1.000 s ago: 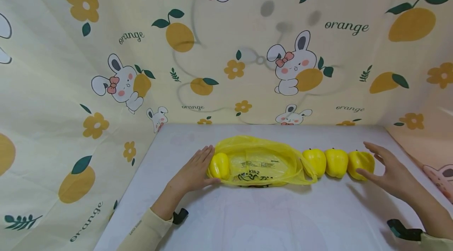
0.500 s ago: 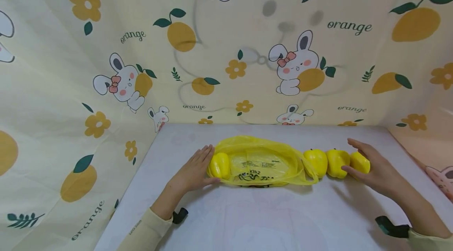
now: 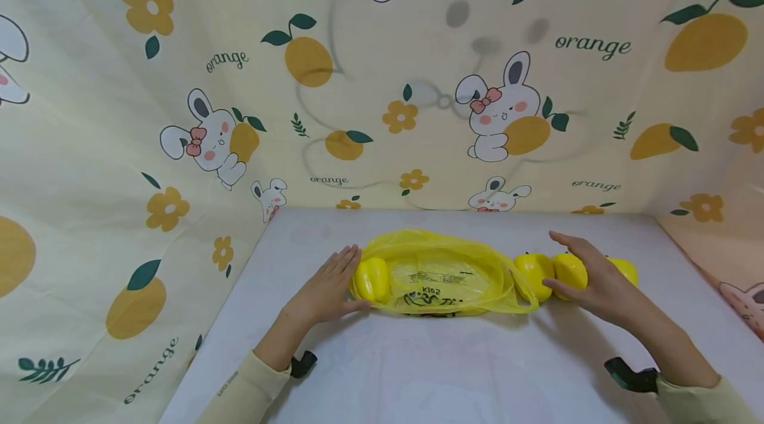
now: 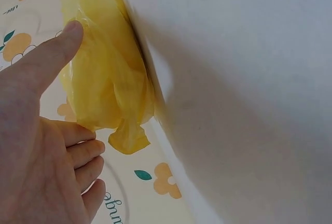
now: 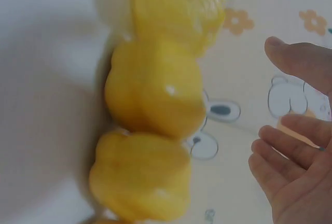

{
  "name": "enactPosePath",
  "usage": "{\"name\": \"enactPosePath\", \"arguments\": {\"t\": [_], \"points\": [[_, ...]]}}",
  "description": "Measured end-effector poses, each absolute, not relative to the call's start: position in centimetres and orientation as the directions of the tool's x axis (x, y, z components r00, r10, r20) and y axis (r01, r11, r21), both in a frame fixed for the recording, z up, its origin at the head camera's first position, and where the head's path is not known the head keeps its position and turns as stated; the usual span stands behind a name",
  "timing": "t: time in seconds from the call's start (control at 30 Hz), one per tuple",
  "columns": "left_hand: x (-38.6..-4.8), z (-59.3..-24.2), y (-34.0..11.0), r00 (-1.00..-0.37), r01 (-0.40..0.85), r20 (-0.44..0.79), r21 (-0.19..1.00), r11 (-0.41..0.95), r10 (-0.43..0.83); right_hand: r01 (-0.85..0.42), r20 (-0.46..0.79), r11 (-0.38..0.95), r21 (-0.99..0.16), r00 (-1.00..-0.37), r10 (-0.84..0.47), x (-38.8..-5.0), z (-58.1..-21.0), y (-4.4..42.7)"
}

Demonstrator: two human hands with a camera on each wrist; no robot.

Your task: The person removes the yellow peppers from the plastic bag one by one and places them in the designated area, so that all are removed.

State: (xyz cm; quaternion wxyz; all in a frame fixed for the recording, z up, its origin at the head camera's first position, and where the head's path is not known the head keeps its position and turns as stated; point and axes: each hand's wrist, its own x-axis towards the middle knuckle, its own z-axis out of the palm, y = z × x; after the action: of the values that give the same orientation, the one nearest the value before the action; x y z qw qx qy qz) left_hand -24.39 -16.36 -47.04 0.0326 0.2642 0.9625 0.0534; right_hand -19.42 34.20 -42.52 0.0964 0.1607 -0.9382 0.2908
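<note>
A yellow plastic bag (image 3: 459,265) with dark print lies on the table, its mouth facing me. Inside its left end sits a yellow bell pepper (image 3: 372,281). My left hand (image 3: 325,288) rests its straight fingers and thumb against that end; the left wrist view shows the thumb (image 4: 62,42) on the plastic. Right of the bag stands a row of yellow bell peppers: one pepper (image 3: 535,275) beside the bag's handle, a middle pepper (image 3: 571,273), and a farther pepper (image 3: 625,271) partly hidden by my right hand (image 3: 605,284). That hand hovers with fingers spread, holding nothing.
The white table (image 3: 418,371) extends in front of the bag and peppers. A patterned cloth (image 3: 370,79) with rabbits and oranges hangs behind and along the sides. Each wrist bears a black camera mount (image 3: 629,374).
My right hand has moved left along the row, from the farthest pepper to over the middle one. The left hand, bag and peppers have stayed in place.
</note>
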Motion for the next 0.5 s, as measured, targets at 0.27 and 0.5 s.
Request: {"name": "enactPosePath", "arguments": {"t": [0.27,0.5], "points": [[-24.3,-47.2,-16.3,-0.856,0.509,-0.034,0.119,0.853,0.515,-0.408,0.274,0.755,-0.513,-0.912,-0.306,-19.9,-42.6,31.6],[-24.3,-47.2,-16.3,-0.857,0.509,-0.03,0.112,0.854,0.515,-0.434,0.257,0.729,-0.529,-0.901,-0.349,-20.3,-42.8,29.4]]}}
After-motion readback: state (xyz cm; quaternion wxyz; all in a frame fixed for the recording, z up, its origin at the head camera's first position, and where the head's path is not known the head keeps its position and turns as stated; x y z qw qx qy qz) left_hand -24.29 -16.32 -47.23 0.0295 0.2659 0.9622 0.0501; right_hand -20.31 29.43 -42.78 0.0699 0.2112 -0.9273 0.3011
